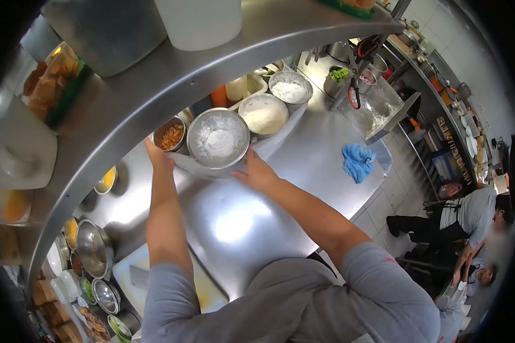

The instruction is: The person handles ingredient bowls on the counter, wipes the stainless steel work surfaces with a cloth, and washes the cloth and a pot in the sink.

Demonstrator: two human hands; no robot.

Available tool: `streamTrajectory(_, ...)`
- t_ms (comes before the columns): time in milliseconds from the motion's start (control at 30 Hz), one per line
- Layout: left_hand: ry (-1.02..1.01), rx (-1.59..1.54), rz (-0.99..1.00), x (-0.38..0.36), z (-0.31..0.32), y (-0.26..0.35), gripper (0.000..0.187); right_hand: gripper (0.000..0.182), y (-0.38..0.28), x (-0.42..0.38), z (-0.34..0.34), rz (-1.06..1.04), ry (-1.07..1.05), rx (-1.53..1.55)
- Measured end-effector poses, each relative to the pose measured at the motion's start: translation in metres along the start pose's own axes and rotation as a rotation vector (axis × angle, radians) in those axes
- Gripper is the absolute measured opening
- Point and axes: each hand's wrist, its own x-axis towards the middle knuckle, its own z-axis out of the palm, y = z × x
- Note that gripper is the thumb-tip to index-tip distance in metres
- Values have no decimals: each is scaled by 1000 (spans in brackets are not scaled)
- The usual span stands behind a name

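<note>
A metal bowl dusted with white powder (218, 138) sits among other bowls beneath the upper shelf. My left hand (159, 155) is at the lower left, beside a small bowl of orange-brown bits (172, 135). My right hand (258, 172) touches the near right edge of a translucent tray or plastic sheet (203, 169) around the bowls; its fingers are partly bent, and its exact grip is unclear. Two more bowls of pale powder, one nearer (263, 114) and one farther (290, 88), stand to the right.
The curved metal shelf (212, 64) overhangs the counter (229, 217). A blue cloth (358, 162) lies at the right. Several bowls and a cutting board (134, 260) are at the lower left. Two or more people (469, 214) are in the background at right.
</note>
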Motion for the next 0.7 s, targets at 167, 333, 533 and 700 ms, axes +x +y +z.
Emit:
streamTrajectory(167,516,203,112,-109,16,-54,81,76,64,-54,-34,-305,181,-539)
streamTrajectory(333,205,225,-190,-159,9,-101,76,67,145,-147,-71,-131,513,-521)
streamTrajectory(533,249,548,-66,-105,4,-94,26,63,171,-267,-125,90,634,-692)
streamTrajectory(700,303,432,138,-88,-10,-85,31,66,244,-376,-142,313,730,-602)
